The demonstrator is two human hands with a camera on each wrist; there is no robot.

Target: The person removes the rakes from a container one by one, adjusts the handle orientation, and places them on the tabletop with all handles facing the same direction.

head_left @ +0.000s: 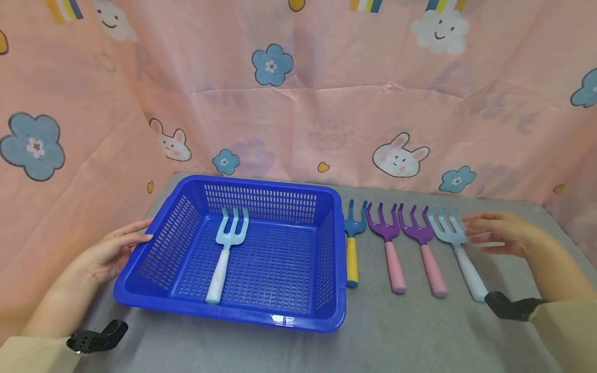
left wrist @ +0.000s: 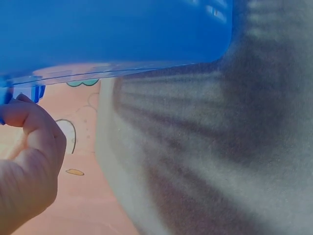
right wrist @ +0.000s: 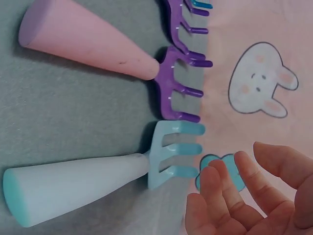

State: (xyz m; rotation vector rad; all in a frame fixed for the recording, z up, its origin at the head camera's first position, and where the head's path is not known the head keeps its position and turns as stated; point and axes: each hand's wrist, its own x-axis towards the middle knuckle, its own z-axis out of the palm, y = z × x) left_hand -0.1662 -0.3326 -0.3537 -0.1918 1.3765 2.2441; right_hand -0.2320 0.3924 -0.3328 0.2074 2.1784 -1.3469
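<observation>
A blue plastic basket (head_left: 228,313) stands on the grey table, with a light blue hand rake with a white handle (head_left: 217,277) lying inside it. My left hand (head_left: 109,254) grips the basket's left side; in the left wrist view its fingers (left wrist: 36,125) bend at the blue edge. My right hand (head_left: 506,233), fingers apart and holding nothing, hovers beside another light blue hand rake (head_left: 468,272). Left of that rake lie two purple hand rakes with pink handles, one nearer (head_left: 434,269) and one farther (head_left: 395,267), then a blue one with a yellow handle (head_left: 352,261).
A peach cloth (head_left: 326,124) printed with rabbits, flowers and clouds hangs behind the table and along its sides. Grey table surface (head_left: 396,336) shows in front of the basket and the rakes. Dark straps (head_left: 513,305) sit at both wrists.
</observation>
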